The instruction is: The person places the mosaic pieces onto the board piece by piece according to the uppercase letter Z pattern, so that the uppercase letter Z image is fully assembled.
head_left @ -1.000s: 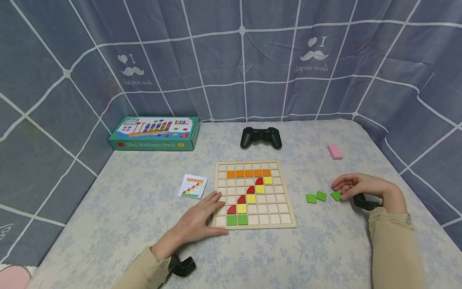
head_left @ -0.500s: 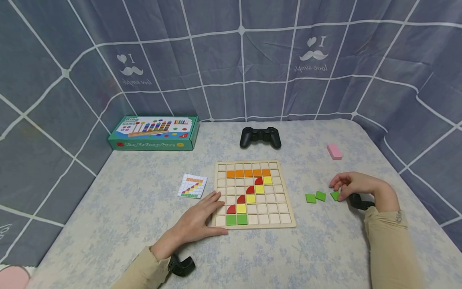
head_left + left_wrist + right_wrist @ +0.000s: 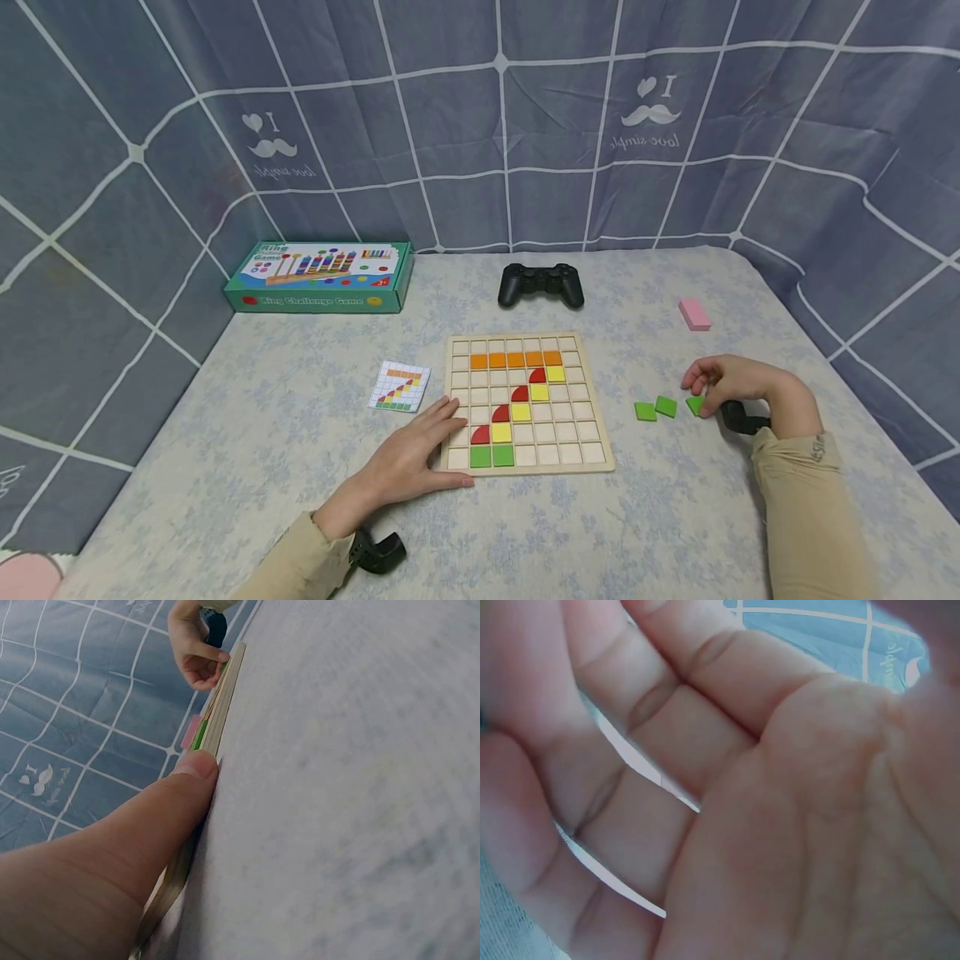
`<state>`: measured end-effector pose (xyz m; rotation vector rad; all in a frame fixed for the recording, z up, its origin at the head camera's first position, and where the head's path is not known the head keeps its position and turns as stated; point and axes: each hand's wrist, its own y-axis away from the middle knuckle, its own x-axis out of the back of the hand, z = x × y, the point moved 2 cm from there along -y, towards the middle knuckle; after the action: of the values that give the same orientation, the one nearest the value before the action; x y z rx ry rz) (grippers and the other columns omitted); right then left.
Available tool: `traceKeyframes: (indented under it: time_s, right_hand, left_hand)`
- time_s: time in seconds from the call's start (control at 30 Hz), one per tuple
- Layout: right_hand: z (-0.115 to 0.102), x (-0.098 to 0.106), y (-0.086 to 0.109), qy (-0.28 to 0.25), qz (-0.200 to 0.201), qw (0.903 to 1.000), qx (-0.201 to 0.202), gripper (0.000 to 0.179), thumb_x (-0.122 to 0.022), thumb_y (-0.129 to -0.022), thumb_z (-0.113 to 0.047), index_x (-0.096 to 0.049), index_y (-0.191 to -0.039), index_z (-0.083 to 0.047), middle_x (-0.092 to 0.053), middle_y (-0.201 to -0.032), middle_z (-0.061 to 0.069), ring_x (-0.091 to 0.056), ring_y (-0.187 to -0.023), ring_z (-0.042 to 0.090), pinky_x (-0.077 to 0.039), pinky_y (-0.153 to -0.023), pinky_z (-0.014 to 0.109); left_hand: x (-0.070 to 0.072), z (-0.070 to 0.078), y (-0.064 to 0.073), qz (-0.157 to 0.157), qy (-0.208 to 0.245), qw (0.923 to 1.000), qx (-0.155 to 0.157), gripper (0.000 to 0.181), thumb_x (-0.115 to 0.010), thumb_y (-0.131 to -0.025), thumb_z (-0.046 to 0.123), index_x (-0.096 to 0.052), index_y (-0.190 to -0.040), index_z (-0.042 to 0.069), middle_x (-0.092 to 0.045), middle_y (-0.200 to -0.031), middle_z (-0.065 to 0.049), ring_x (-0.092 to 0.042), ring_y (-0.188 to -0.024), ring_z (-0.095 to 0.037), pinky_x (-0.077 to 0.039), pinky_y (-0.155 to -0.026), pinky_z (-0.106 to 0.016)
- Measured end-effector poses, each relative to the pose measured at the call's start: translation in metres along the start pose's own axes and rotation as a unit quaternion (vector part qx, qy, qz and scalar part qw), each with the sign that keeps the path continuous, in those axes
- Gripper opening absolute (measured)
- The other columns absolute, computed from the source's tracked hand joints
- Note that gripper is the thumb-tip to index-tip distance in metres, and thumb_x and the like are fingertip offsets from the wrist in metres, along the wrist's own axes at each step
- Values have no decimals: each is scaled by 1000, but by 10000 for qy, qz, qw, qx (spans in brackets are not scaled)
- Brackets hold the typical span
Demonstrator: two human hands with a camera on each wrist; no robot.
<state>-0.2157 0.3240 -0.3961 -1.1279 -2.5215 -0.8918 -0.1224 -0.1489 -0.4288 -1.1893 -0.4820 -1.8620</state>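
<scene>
My left hand [image 3: 416, 446] rests against the left edge of a square wooden grid board [image 3: 555, 430], fingers spread on its rim and thumb at the near corner. In the left wrist view the thumb [image 3: 176, 802] presses along the board's edge. Orange squares [image 3: 516, 360], red quarter-round pieces [image 3: 501, 413], yellow squares [image 3: 521, 412] and two green squares [image 3: 492, 457] form a figure in its cells. To the right, my right hand [image 3: 738, 379] bends its fingers over a green tile [image 3: 693, 405], pinching it by thumb and fingertips. Palm and curved fingers [image 3: 630, 810] fill the right wrist view.
Two more green tiles [image 3: 655, 408] lie between board and right hand. A pattern card [image 3: 401, 387] sits left of the board. Farther back are a green game box [image 3: 321, 277], a black game controller [image 3: 541, 286] and a pink block [image 3: 694, 315], before a curtain [image 3: 465, 125].
My right hand has shifted slightly left, its thumb coming farther over the nearest green tile. The left hand and board have stayed in place.
</scene>
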Motion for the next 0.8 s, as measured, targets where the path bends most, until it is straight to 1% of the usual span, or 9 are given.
traceKeyframes:
  time_s: [0.13,0.27,0.4,0.57,0.7,0.8]
  right_hand:
    - [-1,-1,-1,57,55,9999,-139,40,-74,-72,2,-53,-104,12,-54,-87,7,-52,-74,14,-48,-67,26]
    - [-1,-1,-2,123,13,9997,-201,38,-74,-72,1,-54,-102,10,-54,-83,7,-51,-73,13,-48,-68,25]
    - [1,0,-2,127,-65,9999,-90,36,-74,-73,0,-54,-100,10,-51,-79,5,-49,-70,12,-47,-67,25]
    - [2,0,-2,64,-99,9999,117,32,-73,-77,-4,-54,-99,11,-50,-76,1,-48,-67,8,-45,-65,24]
    - [0,1,-6,88,130,9991,399,27,-72,-80,-7,-57,-95,9,-55,-74,-1,-51,-65,7,-46,-62,23]
    - [-8,0,-10,231,482,9966,630,22,-71,-82,-9,-59,-93,6,-59,-74,0,-53,-64,10,-47,-61,25]
  left_hand:
    - [0,0,0,7,-4,10000,-2,82,-65,-76,64,-53,-132,7,-32,-150,-10,-21,-140,-21,-30,-107,-45]
    - [0,-1,0,23,-11,10000,-10,81,-65,-75,64,-53,-132,7,-32,-150,-10,-21,-140,-22,-30,-107,-45]
    - [-1,-1,0,64,-9,10000,-45,81,-66,-75,63,-53,-132,7,-32,-149,-10,-21,-140,-22,-32,-106,-45]
    - [-1,-1,0,48,-12,10000,-34,81,-65,-76,64,-52,-133,7,-32,-150,-10,-21,-140,-21,-31,-107,-45]
    - [-1,-1,0,41,-9,10000,-30,82,-64,-76,64,-52,-133,7,-32,-150,-10,-21,-140,-21,-31,-107,-45]
    - [-2,-1,0,42,-19,10000,-15,82,-64,-76,65,-52,-133,8,-32,-150,-10,-21,-140,-21,-31,-107,-45]
